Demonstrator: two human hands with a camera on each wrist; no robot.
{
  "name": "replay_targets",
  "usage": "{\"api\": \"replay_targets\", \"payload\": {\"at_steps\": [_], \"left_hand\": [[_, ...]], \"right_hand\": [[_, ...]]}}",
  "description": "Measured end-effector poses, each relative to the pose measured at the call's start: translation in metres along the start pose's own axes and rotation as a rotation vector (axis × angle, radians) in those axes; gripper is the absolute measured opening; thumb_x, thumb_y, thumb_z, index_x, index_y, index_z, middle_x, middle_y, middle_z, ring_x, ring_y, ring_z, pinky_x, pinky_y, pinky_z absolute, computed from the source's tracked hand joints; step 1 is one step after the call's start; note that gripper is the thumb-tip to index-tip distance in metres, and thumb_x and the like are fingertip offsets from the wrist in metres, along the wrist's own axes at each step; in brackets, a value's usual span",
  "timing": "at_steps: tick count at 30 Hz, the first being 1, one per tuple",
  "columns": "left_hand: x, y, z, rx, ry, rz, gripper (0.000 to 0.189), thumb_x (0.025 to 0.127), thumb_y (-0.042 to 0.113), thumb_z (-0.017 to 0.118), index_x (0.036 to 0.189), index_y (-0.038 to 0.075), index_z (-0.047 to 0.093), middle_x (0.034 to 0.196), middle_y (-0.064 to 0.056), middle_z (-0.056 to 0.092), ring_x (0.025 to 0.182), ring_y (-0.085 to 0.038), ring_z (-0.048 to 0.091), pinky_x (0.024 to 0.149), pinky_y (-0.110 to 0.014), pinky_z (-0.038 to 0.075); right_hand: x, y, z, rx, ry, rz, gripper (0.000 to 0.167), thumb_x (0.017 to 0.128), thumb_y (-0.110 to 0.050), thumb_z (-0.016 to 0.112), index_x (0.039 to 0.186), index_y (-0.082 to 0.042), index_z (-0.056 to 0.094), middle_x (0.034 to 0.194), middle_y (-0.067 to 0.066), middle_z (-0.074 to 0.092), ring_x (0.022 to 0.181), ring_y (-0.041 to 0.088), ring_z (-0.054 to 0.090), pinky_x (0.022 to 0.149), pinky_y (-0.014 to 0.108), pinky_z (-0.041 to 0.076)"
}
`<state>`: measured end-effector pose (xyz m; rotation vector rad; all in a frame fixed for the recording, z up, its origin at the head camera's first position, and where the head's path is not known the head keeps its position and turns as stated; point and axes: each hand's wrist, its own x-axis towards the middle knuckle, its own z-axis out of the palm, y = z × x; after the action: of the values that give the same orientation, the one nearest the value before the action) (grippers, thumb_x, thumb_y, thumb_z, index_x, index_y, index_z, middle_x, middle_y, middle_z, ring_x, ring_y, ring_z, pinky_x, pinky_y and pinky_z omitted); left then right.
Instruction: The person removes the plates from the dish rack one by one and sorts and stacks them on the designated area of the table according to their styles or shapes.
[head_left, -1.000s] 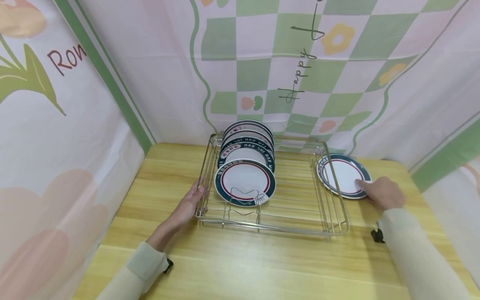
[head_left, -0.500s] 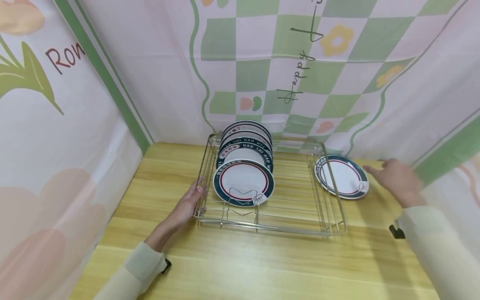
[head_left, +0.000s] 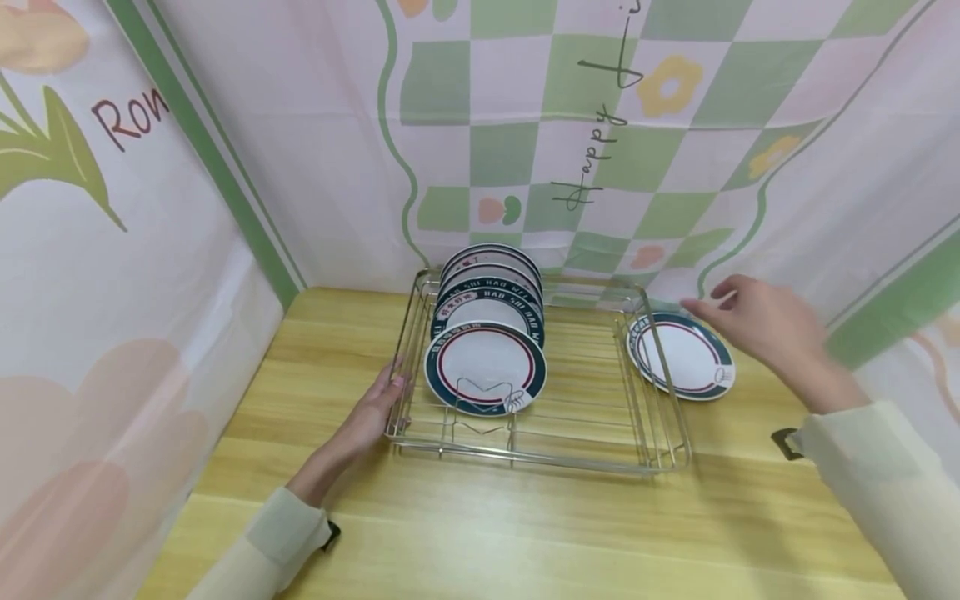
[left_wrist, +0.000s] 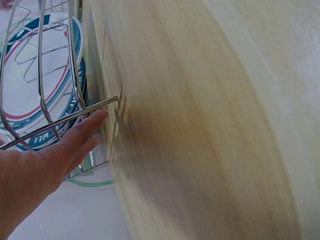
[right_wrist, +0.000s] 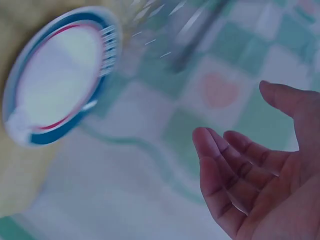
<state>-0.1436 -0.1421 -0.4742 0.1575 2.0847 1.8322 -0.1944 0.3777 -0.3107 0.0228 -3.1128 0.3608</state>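
A silver wire dish rack (head_left: 600,457) stands on the table, holding several white plates (head_left: 485,367) with dark green rims, upright in a row at its left. My left hand (head_left: 372,410) grips the rack's left side; in the left wrist view its fingers (left_wrist: 82,131) lie along the lower wires. One more white plate (head_left: 684,354) with a green rim and red ring lies flat on the table just right of the rack. Over that plate's right edge, my right hand (head_left: 776,329) hovers, holding nothing, thumb and fingers apart in the right wrist view.
The wooden table (head_left: 480,529) reaches back to a printed cloth wall (head_left: 510,154) with checks and flowers. Another cloth (head_left: 150,333) hangs along the left edge. The rack's wire slots (head_left: 588,367) stretch rightward beside the standing plates.
My right hand first touches the loose plate's right side, then draws back to the right. It is now raised and reaches back over the plate. The left hand stays on the rack.
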Motion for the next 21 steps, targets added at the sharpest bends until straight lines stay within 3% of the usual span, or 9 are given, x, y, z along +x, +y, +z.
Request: {"api": "replay_targets", "payload": {"at_steps": [3, 10, 13, 21], "left_hand": [[0.000, 0.000, 0.000, 0.008, 0.008, -0.001, 0.061, 0.117, 0.037, 0.025, 0.172, 0.019, 0.003, 0.174, -0.018, 0.021, 0.158, -0.043, 0.027, 0.114, -0.061, 0.047], [0.000, -0.001, -0.001, 0.010, 0.008, 0.016, 0.062, 0.118, 0.035, 0.024, 0.172, 0.015, 0.003, 0.173, -0.023, 0.020, 0.157, -0.046, 0.026, 0.113, -0.063, 0.046], [0.000, -0.001, 0.000, 0.011, 0.012, 0.011, 0.061, 0.118, 0.036, 0.024, 0.172, 0.016, 0.003, 0.173, -0.022, 0.021, 0.157, -0.045, 0.027, 0.113, -0.062, 0.047], [0.000, 0.000, 0.000, 0.006, 0.015, 0.007, 0.062, 0.117, 0.037, 0.026, 0.172, 0.019, 0.004, 0.174, -0.020, 0.022, 0.157, -0.044, 0.028, 0.114, -0.061, 0.047]], "right_hand": [[-0.003, -0.033, -0.011, -0.012, 0.014, -0.053, 0.087, 0.096, -0.076, 0.056, 0.129, 0.005, 0.064, 0.120, 0.030, 0.073, 0.103, 0.049, 0.070, 0.076, 0.060, 0.055], [-0.008, -0.092, -0.026, -0.047, 0.030, -0.191, 0.073, 0.097, -0.070, 0.063, 0.128, -0.004, 0.069, 0.113, 0.019, 0.078, 0.099, 0.038, 0.074, 0.074, 0.055, 0.058], [-0.009, -0.112, -0.028, -0.035, 0.018, -0.249, 0.067, 0.097, -0.066, 0.066, 0.127, -0.007, 0.068, 0.111, 0.015, 0.079, 0.099, 0.035, 0.075, 0.079, 0.057, 0.059], [-0.006, -0.158, -0.021, -0.037, -0.042, -0.366, 0.061, 0.096, -0.057, 0.074, 0.125, -0.004, 0.073, 0.106, 0.009, 0.080, 0.102, 0.033, 0.073, 0.084, 0.056, 0.060]]}}
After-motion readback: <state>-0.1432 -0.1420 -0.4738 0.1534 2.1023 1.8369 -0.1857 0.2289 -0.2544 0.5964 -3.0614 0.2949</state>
